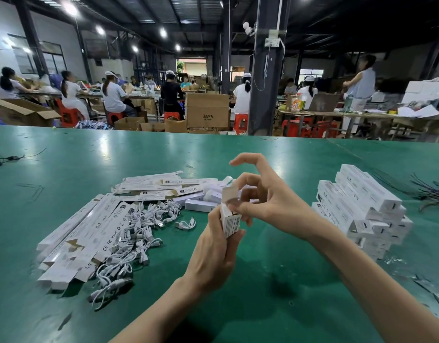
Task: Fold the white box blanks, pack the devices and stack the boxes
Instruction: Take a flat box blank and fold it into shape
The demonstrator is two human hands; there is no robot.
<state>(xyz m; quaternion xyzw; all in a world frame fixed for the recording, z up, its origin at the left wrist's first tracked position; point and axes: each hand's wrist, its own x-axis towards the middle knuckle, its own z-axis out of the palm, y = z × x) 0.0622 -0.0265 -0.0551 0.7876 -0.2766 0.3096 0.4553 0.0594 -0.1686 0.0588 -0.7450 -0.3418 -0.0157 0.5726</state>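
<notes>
Busy factory hall, rows of workers on red stools at the back, and up front a wide green counter (139,149) where one person is packing. The white box (229,219) is held upright above the counter, top end open, its lid flap standing up.

It looks like thin printed card: light, hollow and easy to crush or crease. I'd hold it round the lower body by its long edges and leave the mouth free, using only fingertips on the flaps.

That's roughly what I see. The left hand (213,248) has a closed grip round the lower half of the box, thumb on one side and fingers wrapped round the other. The right hand (270,204) comes in over the open end with a half-closed grip. Its thumb and a bent finger appear to pinch at the mouth by the flap, and the forefinger is lifted clear. Whether a device is already inside, I can't tell.

Left of the box lie the flat blanks (89,233) with a tangle of white cables (139,231). Right of it sits a stack of packed boxes (362,209).
</notes>
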